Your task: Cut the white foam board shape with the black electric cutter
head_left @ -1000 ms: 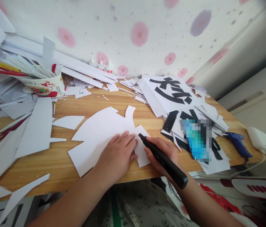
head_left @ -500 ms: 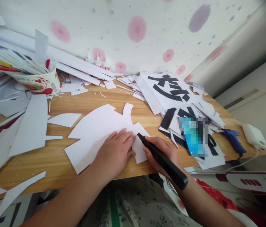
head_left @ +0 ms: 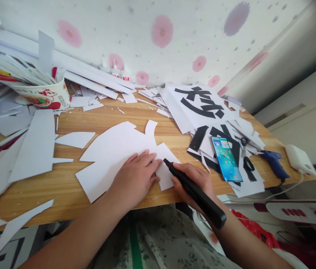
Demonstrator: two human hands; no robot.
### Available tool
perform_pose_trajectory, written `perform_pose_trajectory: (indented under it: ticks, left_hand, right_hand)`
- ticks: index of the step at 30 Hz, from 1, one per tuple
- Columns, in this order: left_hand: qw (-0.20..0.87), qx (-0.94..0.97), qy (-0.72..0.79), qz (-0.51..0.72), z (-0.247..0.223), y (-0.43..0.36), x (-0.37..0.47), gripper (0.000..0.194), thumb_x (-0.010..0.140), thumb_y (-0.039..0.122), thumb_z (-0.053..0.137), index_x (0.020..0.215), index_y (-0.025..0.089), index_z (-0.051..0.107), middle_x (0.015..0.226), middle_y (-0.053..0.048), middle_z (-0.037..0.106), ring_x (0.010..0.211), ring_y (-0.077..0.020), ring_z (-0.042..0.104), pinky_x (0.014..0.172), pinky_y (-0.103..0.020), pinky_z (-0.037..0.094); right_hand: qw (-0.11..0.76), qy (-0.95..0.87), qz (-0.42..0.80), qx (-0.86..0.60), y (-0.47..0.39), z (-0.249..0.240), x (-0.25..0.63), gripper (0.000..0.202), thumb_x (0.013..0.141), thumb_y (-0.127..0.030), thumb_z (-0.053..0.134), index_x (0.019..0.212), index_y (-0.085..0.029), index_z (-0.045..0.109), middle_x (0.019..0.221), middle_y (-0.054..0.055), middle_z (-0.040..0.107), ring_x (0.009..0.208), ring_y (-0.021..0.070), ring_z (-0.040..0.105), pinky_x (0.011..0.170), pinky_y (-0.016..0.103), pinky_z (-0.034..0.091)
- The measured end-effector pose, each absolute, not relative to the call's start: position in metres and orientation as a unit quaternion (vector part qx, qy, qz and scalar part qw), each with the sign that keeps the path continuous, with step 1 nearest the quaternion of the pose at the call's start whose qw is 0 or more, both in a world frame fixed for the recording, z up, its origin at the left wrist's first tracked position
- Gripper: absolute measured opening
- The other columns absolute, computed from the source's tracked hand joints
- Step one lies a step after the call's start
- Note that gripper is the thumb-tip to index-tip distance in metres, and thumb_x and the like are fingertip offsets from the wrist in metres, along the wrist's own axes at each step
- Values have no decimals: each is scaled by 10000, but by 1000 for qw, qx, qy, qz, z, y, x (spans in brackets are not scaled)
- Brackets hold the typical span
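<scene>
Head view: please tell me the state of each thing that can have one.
Left hand: flat, pressing on the white cut-out.
Right hand: closed around the black cutter, tip on the cut-out.
Phone: screen lit, lying face up.
Paper cup: upright, full of strips.

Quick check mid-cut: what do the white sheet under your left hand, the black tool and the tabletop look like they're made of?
White sheet: looks like matte card or foam board; it lies stiff and flat with clean cut edges. Black tool in the right hand: probably matte plastic, a cutter by its shape. Tabletop: light wood or wood-look laminate, with visible grain. The left hand lies flat on the sheet.
</scene>
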State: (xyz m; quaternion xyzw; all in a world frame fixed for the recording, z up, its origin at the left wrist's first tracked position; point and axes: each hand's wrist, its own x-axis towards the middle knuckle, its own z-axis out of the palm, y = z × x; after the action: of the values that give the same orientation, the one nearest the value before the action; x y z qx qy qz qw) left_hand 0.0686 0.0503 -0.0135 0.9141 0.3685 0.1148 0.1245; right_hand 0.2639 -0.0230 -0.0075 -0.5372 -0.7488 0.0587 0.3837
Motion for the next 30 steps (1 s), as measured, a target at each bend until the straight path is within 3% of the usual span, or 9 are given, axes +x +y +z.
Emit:
perform_pose_trajectory:
  ticks: [30]
  left_hand:
    - [106,918,359,126,-18,52,69,391,897,259,587,1284,207,569,1410,-95,551,1349,-317,436,1078,-535,392]
  right_hand:
    - [370,-771,65,-514,-47,-5,272,316,823,-141,621,1131,-184,565,840,75,702,706,181,683,634,278,548]
